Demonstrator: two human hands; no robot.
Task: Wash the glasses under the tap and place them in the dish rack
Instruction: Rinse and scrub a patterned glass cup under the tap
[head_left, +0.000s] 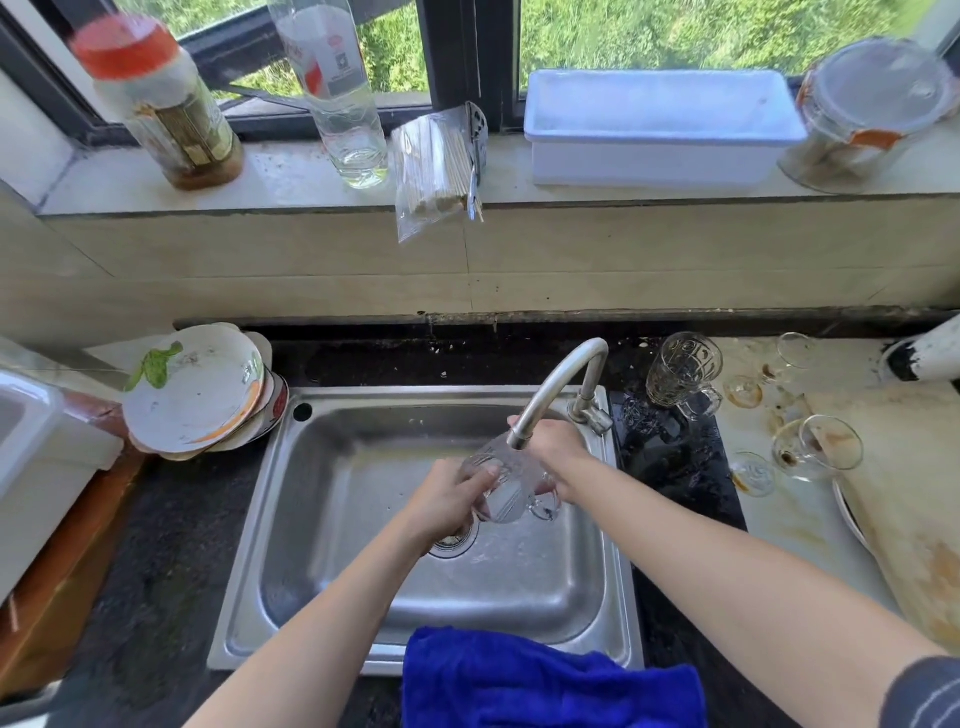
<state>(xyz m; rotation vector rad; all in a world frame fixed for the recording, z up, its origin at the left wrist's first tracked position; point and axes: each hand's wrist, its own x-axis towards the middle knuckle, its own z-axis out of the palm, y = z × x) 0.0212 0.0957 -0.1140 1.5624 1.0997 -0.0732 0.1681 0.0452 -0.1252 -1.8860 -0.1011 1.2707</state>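
Step in hand: rinsing. The clear patterned glass mug with a side handle (506, 493) lies tilted on its side between both hands. It sits directly under the outlet of the curved steel tap (558, 387) and above the stainless steel sink (322, 613). The left hand (444, 501) wraps its fingers round the near-left end, thumb across the wall. The right hand (553, 449) clasps the opposite end, its fingertips hidden behind the spout. The handle hangs below the grip, toward the drain.

Recommendations: turn the mug's mouth to the stream so water flushes the inside. Rotate it by passing it between the palms, never freeing both at once, since wet glass will likely slip. Keep it clear of the spout, which sits just above the right-hand knuckles; a knock could chip the rim.

Outstanding: soiled stemmed glasses (815, 449) and a second glass mug (683, 374) stand on the counter to the right of the grip. No dish rack can be identified with certainty.
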